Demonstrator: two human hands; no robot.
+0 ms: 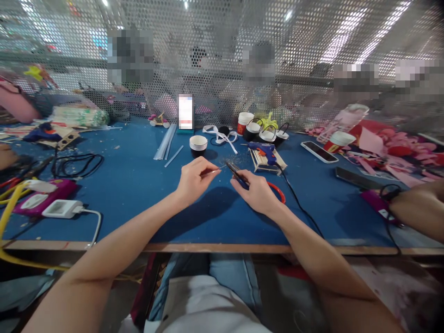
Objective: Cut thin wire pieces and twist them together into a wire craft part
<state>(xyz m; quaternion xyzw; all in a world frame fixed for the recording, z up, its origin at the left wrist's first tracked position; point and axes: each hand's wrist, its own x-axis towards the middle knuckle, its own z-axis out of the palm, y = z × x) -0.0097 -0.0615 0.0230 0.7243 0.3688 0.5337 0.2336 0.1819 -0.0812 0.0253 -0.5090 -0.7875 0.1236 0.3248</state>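
One two-tone cup (198,146) ahead, contents unclear; thin rod (212,172) pinched in left hand (194,179), dark tool (238,176) clasped in right hand (259,190).

Over the blue surface (208,226), our left grip (193,181) pinched a thin piece (211,172) too small to make out, while our right grip (256,188) held a dark hand tool (234,171), its tip pointing toward eleven o'clock, near that piece. From there, we saw a black-and-white cup (198,147) just before eleven o'clock, clear strips (165,143) lying at ten and a white ribbon (221,138) at twelve. At two o'clock, a blue glue gun (263,151) rested on a wooden stand (258,163), its black cable (301,203) trailing toward five o'clock.
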